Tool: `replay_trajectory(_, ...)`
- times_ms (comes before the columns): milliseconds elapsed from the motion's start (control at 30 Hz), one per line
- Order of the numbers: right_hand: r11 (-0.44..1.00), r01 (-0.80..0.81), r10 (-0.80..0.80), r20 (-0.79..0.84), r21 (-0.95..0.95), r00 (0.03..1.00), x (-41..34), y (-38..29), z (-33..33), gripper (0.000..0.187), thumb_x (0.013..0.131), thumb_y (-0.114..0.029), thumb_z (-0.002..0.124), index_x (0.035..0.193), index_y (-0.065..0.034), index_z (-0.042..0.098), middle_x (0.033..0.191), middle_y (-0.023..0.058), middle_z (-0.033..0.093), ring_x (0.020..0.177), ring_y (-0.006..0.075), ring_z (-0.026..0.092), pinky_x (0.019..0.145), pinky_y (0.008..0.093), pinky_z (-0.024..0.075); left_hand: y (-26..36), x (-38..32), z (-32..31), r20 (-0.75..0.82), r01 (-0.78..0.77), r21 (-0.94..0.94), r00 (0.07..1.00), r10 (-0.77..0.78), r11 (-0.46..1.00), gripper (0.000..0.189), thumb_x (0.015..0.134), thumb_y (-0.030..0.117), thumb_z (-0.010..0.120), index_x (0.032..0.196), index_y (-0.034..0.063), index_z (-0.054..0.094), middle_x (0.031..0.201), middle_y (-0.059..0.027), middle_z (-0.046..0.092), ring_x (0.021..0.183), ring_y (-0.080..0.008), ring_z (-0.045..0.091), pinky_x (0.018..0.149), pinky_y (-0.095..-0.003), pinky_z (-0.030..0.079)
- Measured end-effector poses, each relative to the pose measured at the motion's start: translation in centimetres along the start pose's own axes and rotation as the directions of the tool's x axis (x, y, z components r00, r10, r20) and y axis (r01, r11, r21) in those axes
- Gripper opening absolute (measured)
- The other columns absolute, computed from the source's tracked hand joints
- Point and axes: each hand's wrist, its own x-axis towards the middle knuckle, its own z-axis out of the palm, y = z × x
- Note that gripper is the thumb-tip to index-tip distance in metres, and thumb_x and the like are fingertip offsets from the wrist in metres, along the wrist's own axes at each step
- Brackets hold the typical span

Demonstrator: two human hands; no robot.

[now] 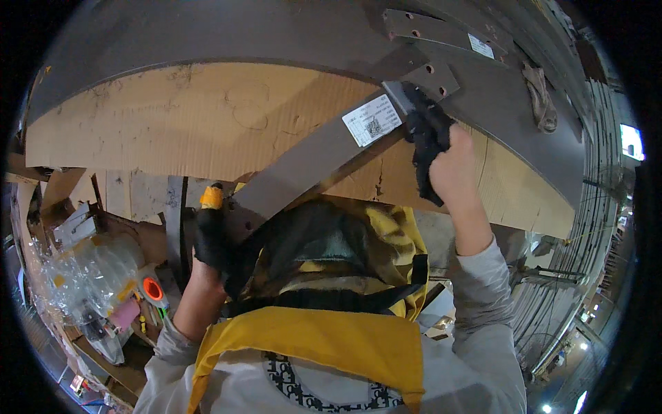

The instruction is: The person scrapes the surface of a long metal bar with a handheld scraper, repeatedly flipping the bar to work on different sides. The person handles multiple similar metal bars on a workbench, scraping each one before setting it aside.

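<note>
A long grey metal bar (305, 160) runs aslant before me, with a white printed label (371, 120) near its upper part. My left hand (214, 240), in a black glove with orange tape around one fingertip, grips the bar's lower end beside a bolt hole. At the upper part, my right hand (452, 165) is closed around a bunched black cloth (426, 139), which touches the bar by the label. A flat pale-grey piece (398, 97) juts from the cloth across the bar; what it is I cannot tell. The right fingers are mostly hidden.
Corrugated cardboard (181, 119) lies along the edge of a large grey metal sheet (232, 31). Another drilled plate (439, 33) and a dirty glove (540, 98) rest on the sheet. At left are clear plastic rolls (98, 269) and an orange-ringed tape roll (152, 289).
</note>
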Motion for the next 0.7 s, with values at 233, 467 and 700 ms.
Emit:
replay_trajectory(233, 0.945, 0.301, -0.298, 0.039, -0.125, 0.954, -1.9, 0.9, 2.6, 0.019, 0.069, 0.002, 0.059, 0.087, 0.0029, 0.059, 0.08, 0.0217, 0.059, 0.074, 0.0353, 0.057, 0.066, 0.0398, 0.0464, 0.3, -0.3, 0.2, 0.107, -0.074, 0.122, 0.992, 0.061, 0.99, 0.043, 0.089, 0.039, 0.048, 0.119, 0.0085, 0.049, 0.117, -0.0117, 0.053, 0.107, -0.0306, 0.05, 0.096, -0.0442, 0.039)
replay_trajectory(467, 0.972, 0.226, -0.225, -0.017, 0.064, 0.974, -0.8, 0.6, 1.4, 0.021, 0.069, 0.006, 0.054, 0.09, 0.0017, 0.057, 0.078, 0.0188, 0.058, 0.073, 0.0326, 0.055, 0.066, 0.039, 0.0465, 0.9, -0.2, 1.8, -0.119, 0.064, -0.214, 0.989, -0.092, 0.975, 0.031, 0.087, 0.028, 0.051, 0.111, 0.0089, 0.05, 0.105, -0.0068, 0.053, 0.096, -0.023, 0.051, 0.082, -0.0368, 0.046)
replay_trajectory(700, 0.874, 0.429, -0.433, 0.035, -0.229, 0.901, 0.1, 2.9, 1.1, 0.036, 0.081, 0.003, 0.055, 0.116, -0.0048, 0.058, 0.085, 0.0099, 0.063, 0.072, 0.0152, 0.056, 0.066, 0.0267, 0.0468, -1.2, 0.6, -1.2, 0.025, 0.041, -0.203, 0.999, -0.036, 0.978, 0.043, 0.091, 0.041, 0.046, 0.121, 0.0103, 0.048, 0.112, -0.0081, 0.055, 0.104, -0.0255, 0.053, 0.091, -0.041, 0.045)
